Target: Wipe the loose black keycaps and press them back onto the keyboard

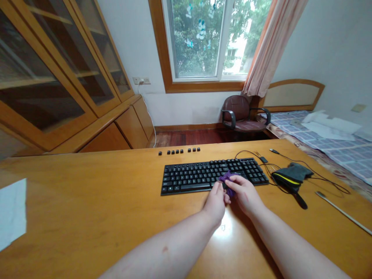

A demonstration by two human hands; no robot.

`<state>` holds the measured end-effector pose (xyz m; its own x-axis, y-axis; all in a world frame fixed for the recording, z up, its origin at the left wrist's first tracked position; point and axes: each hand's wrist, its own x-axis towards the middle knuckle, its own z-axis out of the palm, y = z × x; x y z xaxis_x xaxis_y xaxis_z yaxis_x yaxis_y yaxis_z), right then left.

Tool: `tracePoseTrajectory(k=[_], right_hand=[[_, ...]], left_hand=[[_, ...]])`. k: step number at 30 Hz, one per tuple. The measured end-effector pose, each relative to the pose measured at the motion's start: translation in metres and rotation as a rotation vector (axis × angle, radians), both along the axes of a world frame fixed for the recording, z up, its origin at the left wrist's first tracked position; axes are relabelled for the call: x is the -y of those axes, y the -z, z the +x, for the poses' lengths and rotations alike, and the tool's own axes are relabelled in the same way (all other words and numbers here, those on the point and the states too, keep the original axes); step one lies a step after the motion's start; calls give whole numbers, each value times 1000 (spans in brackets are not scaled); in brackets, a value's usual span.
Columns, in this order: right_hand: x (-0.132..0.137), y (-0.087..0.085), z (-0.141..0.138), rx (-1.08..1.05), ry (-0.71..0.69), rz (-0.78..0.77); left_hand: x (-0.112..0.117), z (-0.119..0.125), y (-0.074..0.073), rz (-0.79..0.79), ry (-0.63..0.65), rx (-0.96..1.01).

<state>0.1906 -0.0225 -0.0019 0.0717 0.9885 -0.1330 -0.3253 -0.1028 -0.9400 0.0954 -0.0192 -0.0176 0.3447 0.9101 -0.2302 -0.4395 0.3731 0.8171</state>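
In the head view, the left hand (215, 205), fingers curled nearly closed, pinches a small dark piece (224, 186), its shape mostly hidden. The right hand (246, 194), thumb and fingers drawn together, grips a crumpled purple cloth (228, 176) against it. Both are at the near edge of the black keyboard (192, 176) on the table (87, 201); black keycaps (177, 151) line up beyond it.

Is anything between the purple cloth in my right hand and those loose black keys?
Yes, the keyboard: the cloth is toward its near side; the loose keys sit beyond its far edge.
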Motion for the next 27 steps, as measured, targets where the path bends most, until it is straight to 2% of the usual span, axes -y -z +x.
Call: tracePoseTrajectory(k=[4, 8, 10, 13, 15, 18, 20, 25, 27], right_hand=[[-1, 1, 5, 91, 196, 49], [0, -6, 13, 254, 326, 212], [2, -10, 16, 398, 293, 337], [4, -16, 17, 650, 138, 470], [4, -19, 17, 775, 35, 495], [5, -19, 16, 831, -30, 472], [6, -20, 15, 829, -16, 438], [-8, -31, 18, 849, 197, 364], [-26, -39, 18, 948, 158, 365]], left_hand=[[1, -3, -5, 121, 69, 45], [-1, -3, -7, 54, 87, 167], [-3, -2, -5, 12, 72, 215], [-4, 0, -2, -48, 28, 236], [-4, 0, -1, -82, 10, 230], [-3, 0, 2, -108, 10, 212], [-4, 0, 3, -106, -3, 194], [-7, 0, 5, -122, -58, 173], [-7, 1, 5, -147, -66, 176]])
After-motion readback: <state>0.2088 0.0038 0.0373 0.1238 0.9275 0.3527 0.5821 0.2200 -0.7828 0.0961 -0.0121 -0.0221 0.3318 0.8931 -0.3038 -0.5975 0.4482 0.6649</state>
